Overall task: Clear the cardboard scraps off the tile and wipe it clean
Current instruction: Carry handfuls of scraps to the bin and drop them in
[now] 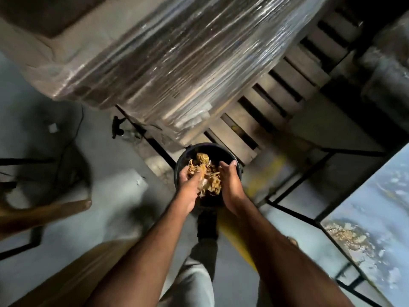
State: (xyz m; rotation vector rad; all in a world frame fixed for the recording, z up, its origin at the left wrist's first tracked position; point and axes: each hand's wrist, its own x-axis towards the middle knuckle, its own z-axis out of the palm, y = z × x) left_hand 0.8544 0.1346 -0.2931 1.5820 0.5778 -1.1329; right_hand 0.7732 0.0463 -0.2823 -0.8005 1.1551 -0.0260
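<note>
A wad of torn brown cardboard scraps sits between my two hands, right over a black bucket on the floor. My left hand cups the wad from the left with its fingers curled into it. My right hand presses against it from the right, fingers fairly straight. At the right edge lies the pale blue-grey tile on a black metal frame, with a patch of brown scraps stuck near its lower corner.
A shrink-wrapped pallet load on a wooden pallet stands just behind the bucket. A black cable and dark clutter lie on the grey floor to the left. Cardboard sheets lean at lower left. My legs stand below the bucket.
</note>
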